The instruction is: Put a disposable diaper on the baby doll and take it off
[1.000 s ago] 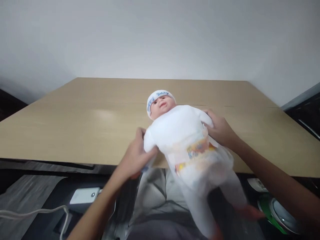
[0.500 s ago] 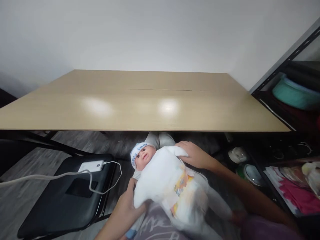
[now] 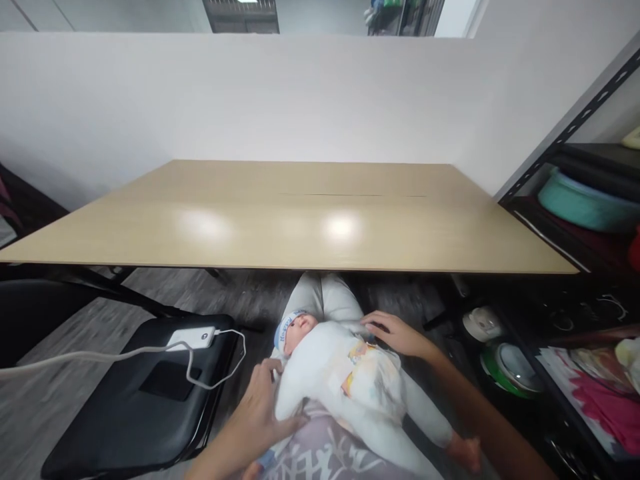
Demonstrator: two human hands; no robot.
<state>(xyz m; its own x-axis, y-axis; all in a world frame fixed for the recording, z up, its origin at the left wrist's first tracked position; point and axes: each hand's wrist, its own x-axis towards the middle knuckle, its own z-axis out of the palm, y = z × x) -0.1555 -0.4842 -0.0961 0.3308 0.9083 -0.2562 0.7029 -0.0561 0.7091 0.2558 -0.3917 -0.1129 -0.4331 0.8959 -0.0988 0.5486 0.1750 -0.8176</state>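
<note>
A baby doll lies on its back across the lap, its head toward the upper left. It wears a white cap with blue lettering, a white outfit, and a diaper with an orange print round its middle. My left hand is beside the doll's near shoulder, thumb and fingers spread loosely about the sleeve. By the doll's far arm, my right hand rests with its fingers stretched out. One bare doll foot shows at the lower right.
A wooden table stands just ahead, against a low white wall. On the left, a black stool holds a white power bank with a cable and a dark phone. At right, shelves hold a teal basin and jars.
The doll has settled lower onto the lap. Both hands have loosened from its sleeves, with the fingers spreading. The view has tilted up, showing more of the wall.
</note>
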